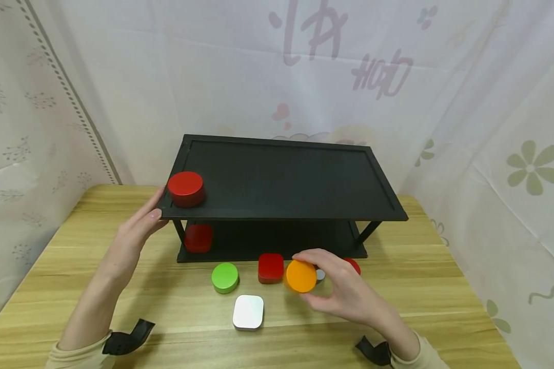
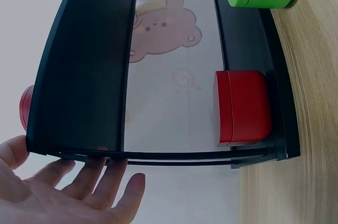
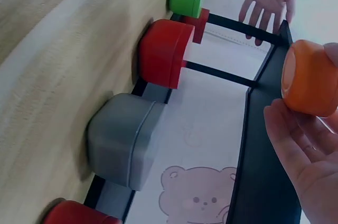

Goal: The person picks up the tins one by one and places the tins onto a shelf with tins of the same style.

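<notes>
My right hand (image 1: pixel 343 287) pinches an orange round tin (image 1: pixel 301 277) between thumb and fingers, held up in front of the black two-tier shelf (image 1: pixel 277 179). In the right wrist view the orange tin (image 3: pixel 309 78) is tilted beside the upper board. At the shelf's left side, my left hand (image 1: pixel 136 230) touches the front corner of the top board with its thumb. Its fingers (image 2: pixel 92 176) extend loosely along the side rail. A red round tin (image 1: pixel 186 188) sits on the top board's left front corner. Below it, a red square tin (image 1: pixel 198 239) stands on the lower board.
On the wooden table (image 1: pixel 175 318) before the shelf are a green round tin (image 1: pixel 224 277), a red square tin (image 1: pixel 271 268) and a white square tin (image 1: pixel 248 311). A grey tin (image 1: pixel 320 275) and another red tin (image 1: pixel 352 265) are partly hidden behind my right hand.
</notes>
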`<state>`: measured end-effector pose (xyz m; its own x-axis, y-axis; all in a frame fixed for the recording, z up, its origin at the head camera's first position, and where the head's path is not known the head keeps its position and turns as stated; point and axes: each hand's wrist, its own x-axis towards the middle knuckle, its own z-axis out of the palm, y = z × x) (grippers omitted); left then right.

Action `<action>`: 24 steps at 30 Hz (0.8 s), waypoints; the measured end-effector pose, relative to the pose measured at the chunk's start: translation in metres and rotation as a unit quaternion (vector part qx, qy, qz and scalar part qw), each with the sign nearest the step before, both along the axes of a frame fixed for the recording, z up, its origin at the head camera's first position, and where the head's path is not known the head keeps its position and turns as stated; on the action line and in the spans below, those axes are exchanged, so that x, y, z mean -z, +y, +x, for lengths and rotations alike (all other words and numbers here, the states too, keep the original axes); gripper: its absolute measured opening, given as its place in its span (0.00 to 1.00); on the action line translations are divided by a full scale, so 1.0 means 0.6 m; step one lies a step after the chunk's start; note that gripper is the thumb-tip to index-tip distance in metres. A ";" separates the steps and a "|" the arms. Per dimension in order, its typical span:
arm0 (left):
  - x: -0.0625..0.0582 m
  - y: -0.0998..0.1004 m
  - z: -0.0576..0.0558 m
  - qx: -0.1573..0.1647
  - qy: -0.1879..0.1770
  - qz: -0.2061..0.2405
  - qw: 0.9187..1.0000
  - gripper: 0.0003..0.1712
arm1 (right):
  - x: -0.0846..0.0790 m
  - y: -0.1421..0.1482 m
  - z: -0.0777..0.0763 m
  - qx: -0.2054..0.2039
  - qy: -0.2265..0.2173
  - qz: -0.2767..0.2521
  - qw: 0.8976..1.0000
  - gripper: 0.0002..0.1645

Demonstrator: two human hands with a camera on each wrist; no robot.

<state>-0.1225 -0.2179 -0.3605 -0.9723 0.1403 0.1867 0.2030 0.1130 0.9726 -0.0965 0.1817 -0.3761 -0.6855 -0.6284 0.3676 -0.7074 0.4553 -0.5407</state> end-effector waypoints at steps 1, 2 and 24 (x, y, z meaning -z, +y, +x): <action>0.000 0.000 0.000 0.001 0.000 -0.002 1.000 0.27 | -0.003 -0.001 -0.001 0.000 0.004 -0.004 1.000 0.39; 0.000 0.000 0.000 0.002 0.000 -0.004 1.000 0.27 | -0.007 -0.002 -0.001 0.000 0.007 -0.007 1.000 0.39; -0.003 -0.004 -0.001 0.010 -0.014 -0.017 1.000 0.27 | -0.092 -0.027 -0.020 0.023 0.078 -0.062 0.995 0.40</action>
